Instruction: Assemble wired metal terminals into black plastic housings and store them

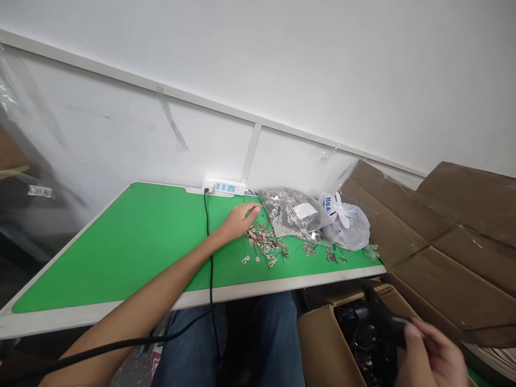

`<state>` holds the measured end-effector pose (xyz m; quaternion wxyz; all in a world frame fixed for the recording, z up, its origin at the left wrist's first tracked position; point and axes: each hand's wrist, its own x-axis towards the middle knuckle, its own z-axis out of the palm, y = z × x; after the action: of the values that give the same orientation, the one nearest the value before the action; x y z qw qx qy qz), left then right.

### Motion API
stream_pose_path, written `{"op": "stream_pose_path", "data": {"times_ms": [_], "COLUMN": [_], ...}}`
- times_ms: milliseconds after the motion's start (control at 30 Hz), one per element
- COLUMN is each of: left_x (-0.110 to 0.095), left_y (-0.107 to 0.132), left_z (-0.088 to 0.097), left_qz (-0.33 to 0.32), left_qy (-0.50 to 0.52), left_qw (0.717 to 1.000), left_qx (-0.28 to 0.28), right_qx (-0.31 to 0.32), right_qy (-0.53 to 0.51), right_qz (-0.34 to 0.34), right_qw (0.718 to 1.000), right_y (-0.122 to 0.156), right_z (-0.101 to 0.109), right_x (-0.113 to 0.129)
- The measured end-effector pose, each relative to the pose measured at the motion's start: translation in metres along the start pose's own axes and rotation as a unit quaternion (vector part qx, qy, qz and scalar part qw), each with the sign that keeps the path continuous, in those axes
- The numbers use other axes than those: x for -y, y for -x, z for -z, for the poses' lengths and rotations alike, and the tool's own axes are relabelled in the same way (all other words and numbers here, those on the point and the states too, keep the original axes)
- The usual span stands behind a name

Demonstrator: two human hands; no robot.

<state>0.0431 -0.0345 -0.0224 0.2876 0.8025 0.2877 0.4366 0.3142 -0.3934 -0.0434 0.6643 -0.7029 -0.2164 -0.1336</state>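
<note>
My left hand (241, 219) is on or just above the green table, its fingers stretched out to the right and holding nothing visible. Close beside it lies a pile of small metal parts (266, 242), some with short red wires. At the lower right, my right hand (433, 355) grips a black plastic part (387, 317), smeared by motion; its exact kind cannot be made out. That part is over an open cardboard box (328, 344), in which several dark, shiny black pieces (365, 341) lie.
A white power strip (224, 186) sits by the wall, its black cable (208, 226) crossing the green table (121, 247). Clear bags of metal parts (296, 212) and a tied white bag (346, 226) stand at the table's right. Large cardboard flaps (403, 215) rise beyond.
</note>
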Motion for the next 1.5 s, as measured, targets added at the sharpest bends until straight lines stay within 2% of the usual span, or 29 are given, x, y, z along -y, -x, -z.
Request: {"op": "stream_pose_path", "data": {"times_ms": [100,167,233,300,367,400,467,500,533,567,600,633,667,700,767,867,1000,1100,1233,1400,1500], "left_x": [-0.007,-0.011,-0.012,-0.009,-0.003,0.0,0.008,0.011,0.014,0.017,0.018,0.019,0.02,0.021,0.023,0.028,0.029,0.025,0.021,0.025,0.031], "left_y": [0.005,0.007,0.006,0.002,-0.004,-0.007,-0.011,-0.012,-0.013,-0.013,-0.013,-0.013,-0.013,-0.013,-0.014,-0.017,-0.02,-0.02,-0.022,-0.022,-0.021], "left_z": [0.002,0.005,0.008,0.011,0.014,0.016,0.019,0.021,0.023,0.024,0.025,0.027,0.028,0.029,0.029,0.029,0.026,0.023,0.019,0.018,0.021], "left_qz": [-0.052,-0.074,-0.066,-0.015,0.063,0.106,0.185,0.218,0.241,0.254,0.258,0.254,0.249,0.245,0.247,0.272,0.292,0.282,0.292,0.335,0.35], "left_qy": [0.081,0.126,0.152,0.17,0.199,0.224,0.288,0.319,0.347,0.373,0.392,0.404,0.406,0.401,0.391,0.385,0.397,0.411,0.421,0.411,0.399], "left_qw": [0.995,0.988,0.985,0.985,0.978,0.969,0.94,0.922,0.906,0.891,0.88,0.874,0.873,0.876,0.878,0.87,0.853,0.852,0.847,0.83,0.826], "left_qx": [0.028,0.046,0.045,0.03,0.022,0.023,0.008,-0.012,-0.036,-0.06,-0.079,-0.095,-0.105,-0.11,-0.122,-0.145,-0.172,-0.16,-0.142,-0.175,-0.191], "right_qx": [0.149,0.263,0.358,0.449,0.501,0.518,0.576,0.59,0.593,0.579,0.588,0.624,0.661,0.694,0.741,0.758,0.763,0.761,0.762,0.724,0.718], "right_qy": [-0.133,-0.217,-0.283,-0.31,-0.305,-0.3,-0.262,-0.234,-0.201,-0.159,-0.122,-0.095,-0.076,-0.059,-0.023,0.011,0.021,0.026,0.016,-0.009,-0.045], "right_qz": [-0.011,-0.049,-0.106,-0.157,-0.203,-0.213,-0.223,-0.206,-0.17,-0.112,-0.031,0.061,0.139,0.19,0.244,0.278,0.312,0.323,0.294,0.237,0.21], "right_qw": [0.98,0.939,0.883,0.823,0.784,0.772,0.741,0.745,0.761,0.792,0.799,0.773,0.733,0.692,0.625,0.589,0.566,0.561,0.577,0.647,0.662], "right_y": [0.009,0.016,0.021,0.02,0.016,0.014,0.01,0.009,0.009,0.009,0.008,0.008,0.007,0.006,0.004,0.001,0.005,0.01,0.012,0.01,0.009], "right_z": [-0.084,-0.147,-0.212,-0.275,-0.327,-0.347,-0.373,-0.379,-0.382,-0.382,-0.379,-0.375,-0.371,-0.367,-0.362,-0.362,-0.362,-0.361,-0.36,-0.363,-0.365], "right_x": [0.064,0.096,0.116,0.128,0.133,0.133,0.125,0.118,0.108,0.098,0.087,0.077,0.069,0.064,0.059,0.062,0.07,0.073,0.072,0.07,0.07]}}
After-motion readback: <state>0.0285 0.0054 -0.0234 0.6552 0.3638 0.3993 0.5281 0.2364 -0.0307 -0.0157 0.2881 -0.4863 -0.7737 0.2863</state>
